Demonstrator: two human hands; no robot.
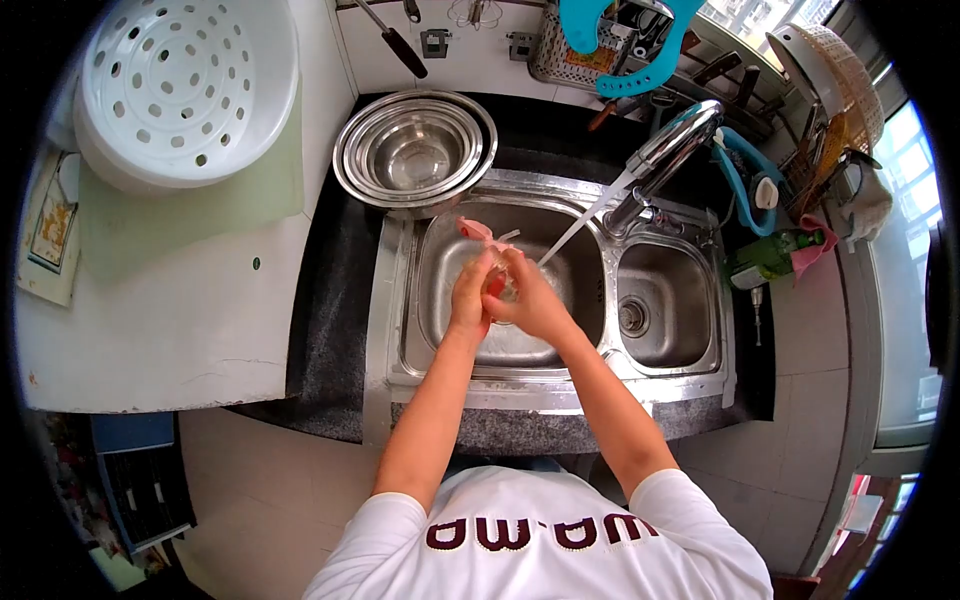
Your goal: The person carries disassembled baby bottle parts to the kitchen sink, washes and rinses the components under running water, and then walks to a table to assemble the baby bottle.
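Black countertop (335, 350) surrounds the steel sink (393, 325), with nested steel bowls (413, 155) at its rear-left corner and a running faucet (672, 140) along its rear edge. Over the sink's larger basin, your left hand (472, 290) and right hand (532, 297) are closed together on a pink item (475, 229), one end of which protrudes toward the bowls; exact finger contact is blurred.

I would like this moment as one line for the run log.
left hand, right hand: together at pink item, exact grip unclear | position: over large basin | faucet: running | steel bowls: nested, left of faucet
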